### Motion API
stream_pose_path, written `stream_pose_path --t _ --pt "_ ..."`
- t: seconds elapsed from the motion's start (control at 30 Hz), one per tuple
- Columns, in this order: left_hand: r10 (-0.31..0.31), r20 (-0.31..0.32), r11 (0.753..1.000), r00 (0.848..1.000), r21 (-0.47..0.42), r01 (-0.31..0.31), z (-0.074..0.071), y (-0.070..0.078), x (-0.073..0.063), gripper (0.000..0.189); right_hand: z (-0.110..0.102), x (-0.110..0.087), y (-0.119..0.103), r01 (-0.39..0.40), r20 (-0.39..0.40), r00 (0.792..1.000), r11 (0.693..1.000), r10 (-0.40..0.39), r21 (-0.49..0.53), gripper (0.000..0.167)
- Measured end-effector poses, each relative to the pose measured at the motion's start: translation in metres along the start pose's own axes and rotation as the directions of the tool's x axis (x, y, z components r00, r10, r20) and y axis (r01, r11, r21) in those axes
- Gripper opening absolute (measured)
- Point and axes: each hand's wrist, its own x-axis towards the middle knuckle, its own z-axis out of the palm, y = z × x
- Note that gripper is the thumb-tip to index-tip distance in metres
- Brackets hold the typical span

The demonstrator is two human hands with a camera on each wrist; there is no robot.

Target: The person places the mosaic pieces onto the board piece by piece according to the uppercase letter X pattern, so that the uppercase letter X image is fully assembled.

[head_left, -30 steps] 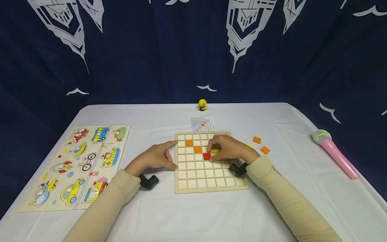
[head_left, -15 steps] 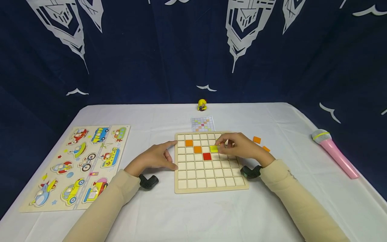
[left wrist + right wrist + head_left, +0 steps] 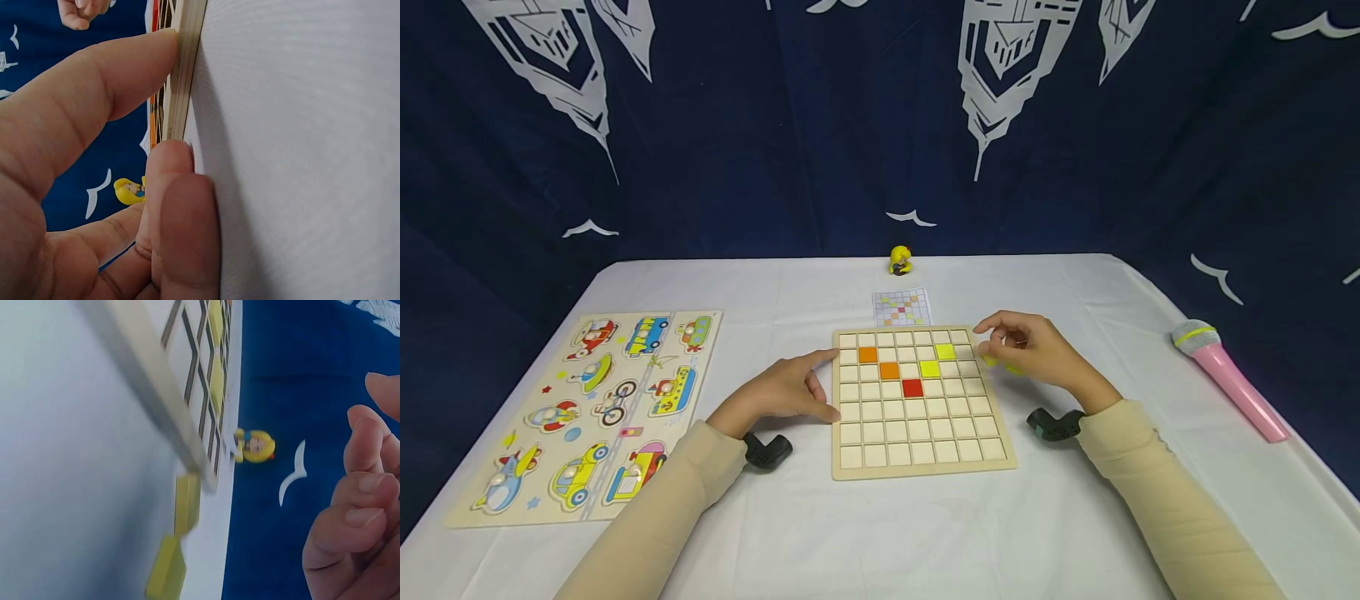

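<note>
A wooden grid board [image 3: 925,473] holds two orange tiles [image 3: 889,371], a red tile [image 3: 913,388] and two yellow tiles [image 3: 929,368] in its cells. Along the board's left edge, my left hand [image 3: 784,387] touches the rim with thumb and forefinger spread apart; the left wrist view shows a fingertip against the wooden side. My right hand [image 3: 1026,346] hovers just past the board's upper right corner, fingers loosely bent with nothing between them in the right wrist view. Two loose yellow tiles [image 3: 167,569] lie on the table below it, partly hidden by the hand in the head view.
A pattern card [image 3: 901,307] lies behind the board, with a small yellow figure [image 3: 900,260] farther back. On the left is a wooden vehicle puzzle [image 3: 587,417]; a pink microphone [image 3: 1236,387] lies at the right. The loose orange tiles are hidden behind my right hand.
My right hand has lifted off the board and moved right, over the loose tiles. Two yellow tiles now show fully in the grid. My left hand has stayed in place.
</note>
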Motion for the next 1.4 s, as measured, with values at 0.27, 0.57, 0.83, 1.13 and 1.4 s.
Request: stream_pose_path --t 0.27,0.57,0.83,1.13,1.4 --pt "-0.006 0.006 1.0 1.0 0.0 0.006 0.001 0.001 0.001 0.104 -0.024 -0.01 0.02 -0.152 0.046 0.987 0.988 0.152 -0.007 0.024" --pt "-0.012 0.006 1.0 1.0 0.0 0.012 0.003 -0.001 0.003 0.104 -0.039 -0.019 0.05 -0.252 0.063 0.965 0.967 0.253 -0.036 0.024" --pt "-0.008 0.01 1.0 1.0 0.008 0.008 0.001 0.0 0.003 0.104 -0.041 -0.023 0.06 -0.22 0.136 0.967 0.976 0.217 0.007 0.028" --pt "0.0 0.009 1.0 1.0 0.015 -0.001 0.0 0.001 0.002 0.104 -0.039 -0.024 0.063 -0.15 0.155 0.976 0.988 0.155 -0.043 0.037" --pt "-0.009 0.007 1.0 1.0 0.007 0.009 0.001 0.0 0.001 0.105 -0.038 -0.022 0.063 -0.151 0.143 0.975 0.981 0.168 -0.124 0.035"
